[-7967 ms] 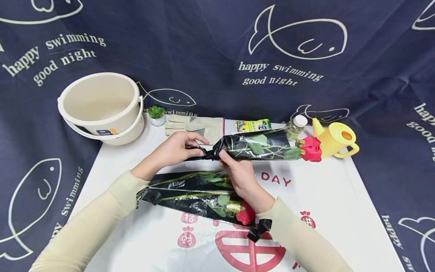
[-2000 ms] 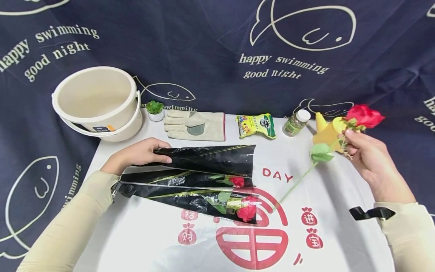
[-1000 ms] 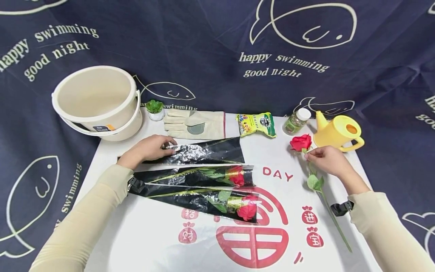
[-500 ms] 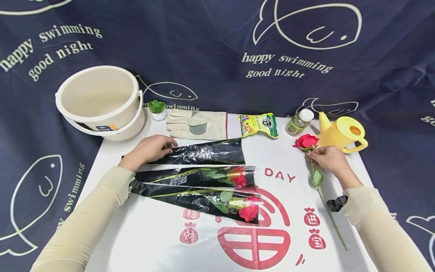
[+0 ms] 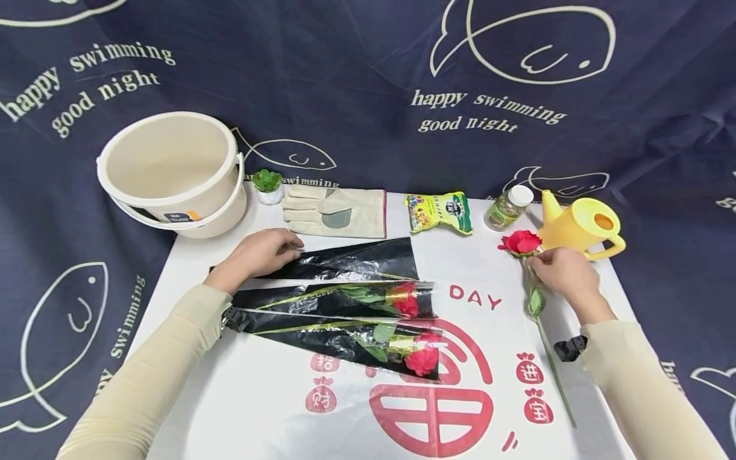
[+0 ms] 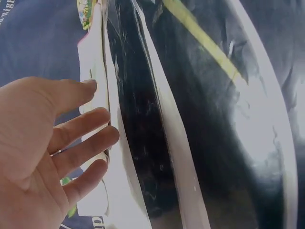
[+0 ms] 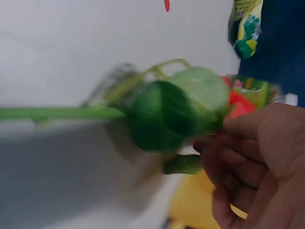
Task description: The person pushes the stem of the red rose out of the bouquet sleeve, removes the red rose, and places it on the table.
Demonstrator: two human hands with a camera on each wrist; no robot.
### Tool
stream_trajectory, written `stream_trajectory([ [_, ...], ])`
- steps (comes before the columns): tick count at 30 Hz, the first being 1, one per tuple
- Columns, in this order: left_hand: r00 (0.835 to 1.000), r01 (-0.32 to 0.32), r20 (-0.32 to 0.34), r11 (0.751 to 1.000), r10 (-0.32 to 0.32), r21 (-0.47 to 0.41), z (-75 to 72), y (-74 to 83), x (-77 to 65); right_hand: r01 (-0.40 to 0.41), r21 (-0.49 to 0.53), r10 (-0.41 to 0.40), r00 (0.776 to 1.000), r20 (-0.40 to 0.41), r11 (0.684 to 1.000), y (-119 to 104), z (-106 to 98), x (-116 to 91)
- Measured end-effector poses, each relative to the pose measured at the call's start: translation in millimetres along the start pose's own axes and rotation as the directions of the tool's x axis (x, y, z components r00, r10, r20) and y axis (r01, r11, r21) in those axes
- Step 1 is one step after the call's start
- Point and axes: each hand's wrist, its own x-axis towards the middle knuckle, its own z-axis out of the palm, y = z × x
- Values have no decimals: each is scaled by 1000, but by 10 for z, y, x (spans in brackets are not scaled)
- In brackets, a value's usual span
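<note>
Here's the rose (image 5: 536,301), on the right of the table (image 5: 259,396), its stem pinched below the bloom by my right hand (image 5: 569,271); the yellow watering can (image 5: 581,223) stands just beyond. Well apart, my left hand (image 5: 260,252) hovers, fingers relaxed, at the flat black sleeve's (image 5: 362,259) left end. Two wrapped roses (image 5: 422,354) lie nearer.

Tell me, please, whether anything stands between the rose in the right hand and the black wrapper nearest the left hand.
Nothing visible does: in the head view, only white tabletop separates the rose from the black wrapper. The yellow packet and jar sit farther back, off that path.
</note>
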Motion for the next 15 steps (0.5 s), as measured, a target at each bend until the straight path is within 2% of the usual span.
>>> stream_trajectory([
  [4, 1000, -25, -12, 998, 25, -62, 42, 116, -48, 35, -82, -45, 992, -116, 996, -199, -119, -121],
  [8, 996, -90, -18, 994, 89, -56, 148, 331, -148, 222, -85, -233, 960, -158, 971, -608, -147, -312],
  [11, 989, -145, -23, 989, 145, -20, 248, 501, -254, 394, -72, -400, 906, -141, 916, -967, -79, -476],
  [13, 985, -170, -31, 985, 171, 15, 316, 585, -319, 496, -66, -501, 857, -124, 866, -1195, -4, -571],
  [15, 982, -184, -34, 982, 186, 54, 383, 641, -370, 596, -65, -600, 791, -120, 800, -1403, 95, -640],
])
